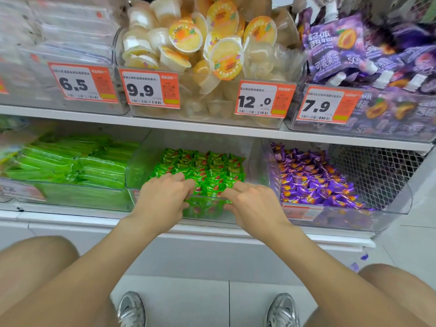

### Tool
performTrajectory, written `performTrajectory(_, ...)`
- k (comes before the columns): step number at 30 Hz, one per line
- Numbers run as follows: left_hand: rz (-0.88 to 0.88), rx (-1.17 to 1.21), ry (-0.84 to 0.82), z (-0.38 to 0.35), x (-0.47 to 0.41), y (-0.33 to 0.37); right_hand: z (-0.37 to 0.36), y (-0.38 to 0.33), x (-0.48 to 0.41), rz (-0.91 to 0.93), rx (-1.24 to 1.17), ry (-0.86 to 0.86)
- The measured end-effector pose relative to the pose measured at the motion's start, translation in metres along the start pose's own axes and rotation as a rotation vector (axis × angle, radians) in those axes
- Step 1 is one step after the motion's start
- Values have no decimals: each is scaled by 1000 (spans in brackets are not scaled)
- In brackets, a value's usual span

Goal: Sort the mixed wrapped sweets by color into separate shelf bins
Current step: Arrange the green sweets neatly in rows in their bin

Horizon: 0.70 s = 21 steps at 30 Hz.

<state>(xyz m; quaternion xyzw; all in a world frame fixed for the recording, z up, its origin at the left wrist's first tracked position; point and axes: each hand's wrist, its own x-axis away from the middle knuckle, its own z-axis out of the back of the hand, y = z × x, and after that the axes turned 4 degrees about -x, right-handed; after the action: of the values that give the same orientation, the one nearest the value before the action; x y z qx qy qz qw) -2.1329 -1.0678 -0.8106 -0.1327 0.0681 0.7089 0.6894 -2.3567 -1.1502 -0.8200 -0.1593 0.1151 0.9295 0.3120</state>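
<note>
L hand [165, 197] & R hand [253, 205] both gripped green sweets [207, 166] at the middle bin [141, 159] front; a loose handful could've spilled onto the floor [188, 293] or among the purple sweets [313, 182].

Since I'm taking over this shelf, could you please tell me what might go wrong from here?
The green sweets are heaped to the bin's front rim where the left hand and right hand work, so some may spill over. Two stray purple sweets lie on the floor and could be trodden on.

Shop, probably grocery — price tags [149, 90], stocked shelves [141, 120].
</note>
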Motion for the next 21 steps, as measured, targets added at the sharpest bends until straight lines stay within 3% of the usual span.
performTrajectory(9,99,-28,2,-24,-14,17,-12,7,-6,-96,90,-83)
performTrajectory(15,65,24,-11,-21,-19,21,-5,12,-2,-100,-37,-48)
performTrajectory(19,0,131,-52,-14,-22,35,5,33,-6,-537,-220,301)
performTrajectory(21,-5,129,-47,-15,-24,40,1,49,-10,-715,-384,195)
